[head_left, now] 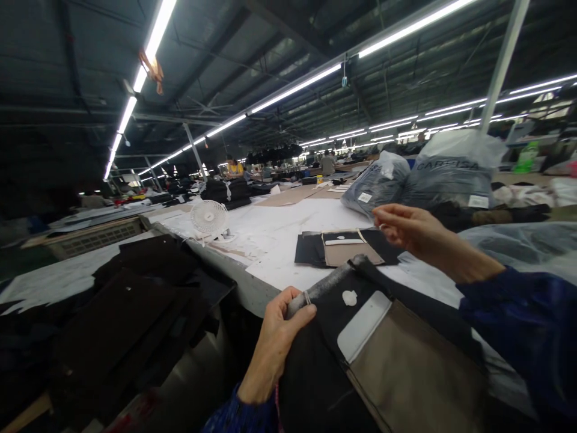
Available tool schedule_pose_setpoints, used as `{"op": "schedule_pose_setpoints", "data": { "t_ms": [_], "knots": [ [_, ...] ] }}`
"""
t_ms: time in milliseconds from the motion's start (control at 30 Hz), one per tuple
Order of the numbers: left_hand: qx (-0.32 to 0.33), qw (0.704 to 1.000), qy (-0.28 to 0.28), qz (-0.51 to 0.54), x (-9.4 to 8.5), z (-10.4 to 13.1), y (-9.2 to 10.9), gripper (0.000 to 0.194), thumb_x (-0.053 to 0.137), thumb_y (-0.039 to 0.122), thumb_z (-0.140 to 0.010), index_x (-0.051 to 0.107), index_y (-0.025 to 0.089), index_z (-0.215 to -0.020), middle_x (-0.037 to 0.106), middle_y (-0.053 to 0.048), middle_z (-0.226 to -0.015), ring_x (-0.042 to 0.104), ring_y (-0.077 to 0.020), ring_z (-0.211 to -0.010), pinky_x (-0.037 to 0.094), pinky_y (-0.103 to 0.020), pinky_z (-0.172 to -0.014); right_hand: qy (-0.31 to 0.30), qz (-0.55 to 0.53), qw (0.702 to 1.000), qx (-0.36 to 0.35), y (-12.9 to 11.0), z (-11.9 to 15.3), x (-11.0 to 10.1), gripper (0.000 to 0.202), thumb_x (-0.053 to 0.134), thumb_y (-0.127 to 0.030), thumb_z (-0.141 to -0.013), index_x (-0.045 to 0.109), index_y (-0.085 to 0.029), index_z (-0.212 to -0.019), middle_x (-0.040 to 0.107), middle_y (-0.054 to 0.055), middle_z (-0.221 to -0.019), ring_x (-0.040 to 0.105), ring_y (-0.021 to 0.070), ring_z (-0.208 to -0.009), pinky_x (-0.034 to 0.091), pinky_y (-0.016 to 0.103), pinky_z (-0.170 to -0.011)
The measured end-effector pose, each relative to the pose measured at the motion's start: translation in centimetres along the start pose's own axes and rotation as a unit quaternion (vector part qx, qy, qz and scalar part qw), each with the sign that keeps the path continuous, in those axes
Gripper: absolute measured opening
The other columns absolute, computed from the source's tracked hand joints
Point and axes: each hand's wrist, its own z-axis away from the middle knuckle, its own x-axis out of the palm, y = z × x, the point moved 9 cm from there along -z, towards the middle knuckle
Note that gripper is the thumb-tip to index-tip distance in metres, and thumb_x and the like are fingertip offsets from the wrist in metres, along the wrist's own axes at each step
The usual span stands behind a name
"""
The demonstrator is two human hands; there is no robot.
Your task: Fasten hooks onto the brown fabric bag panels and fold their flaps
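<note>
Two hands in my head view, one working as anchor. The left hand [283, 337] is clamped on the upper edge of a black fabric panel [313, 373], thumb on top; I take the grip as steadying it. The panel is near me, tilted, its taupe pocket piece [419, 361] and white strip [364, 328] facing up, probably so the front stays readable. A small white patch [349, 297] lies just beside the strip. The right hand [412, 234] is above the panel, apart from it, fingertips drawn together; I cannot tell whether anything is pinched there.

Beyond, a similar black-and-taupe piece [309, 249] lies flat on the white tabletop [279, 222], within reach, I judge, for convenience.

Writing: the clear plastic bag [451, 180] at right carries dark capitals I read as "CARPISA", third letter blurred. The neighbouring bag [383, 183] shows only partial lettering. Both bear white labels [365, 197]; print too small for me.
</note>
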Motion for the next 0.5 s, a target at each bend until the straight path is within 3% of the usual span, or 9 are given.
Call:
{"op": "schedule_pose_setpoints", "data": {
  "t_ms": [100,200,300,500],
  "knots": [
    [0.009,1.000,-0.003,-0.010,1.1,0.2,0.1,0.034,0.074,0.042,-0.074,0.053,0.016,-0.078,0.046,0.004,-0.064,0.041,-0.0076,-0.056,0.029,-0.018,-0.053,-0.193,0.098,0.976,0.029,1.0,3.2,6.7,0.037,0.073,-0.050,-0.072,0.060,-0.015,-0.075,0.056,-0.003,-0.057,0.049,0.0068,-0.046,0.040,0.018,-0.041],
    [0.038,0.998,-0.003,-0.059,1.8,0.5,0.5,0.035,0.072,0.046,-0.075,0.054,0.016,-0.079,0.041,0.005,-0.063,0.036,-0.0073,-0.057,0.026,-0.018,-0.052,-0.269,0.153,0.950,0.049,2.5,5.8,10.7,0.039,0.070,-0.053,-0.074,0.062,-0.015,-0.079,0.056,-0.003,-0.056,0.049,0.0080,-0.046,0.037,0.018,-0.040],
    [0.060,0.991,-0.006,-0.117,2.1,0.9,1.2,0.035,0.071,0.047,-0.075,0.056,0.015,-0.078,0.039,0.005,-0.062,0.032,-0.0079,-0.059,0.025,-0.019,-0.053,-0.273,0.168,0.946,0.054,3.0,6.5,11.6,0.036,0.069,-0.049,-0.075,0.065,-0.014,-0.079,0.056,-0.002,-0.057,0.049,0.0077,-0.047,0.034,0.017,-0.041],
    [0.071,0.985,-0.005,-0.154,2.0,1.1,1.4,0.034,0.068,0.047,-0.078,0.058,0.015,-0.081,0.042,0.004,-0.064,0.035,-0.0096,-0.061,0.028,-0.020,-0.056,-0.266,0.171,0.948,0.045,2.8,6.5,11.4,0.022,0.063,-0.035,-0.079,0.067,-0.014,-0.077,0.055,-0.003,-0.050,0.049,0.0076,-0.045,0.033,0.017,-0.042]
  ]
}}
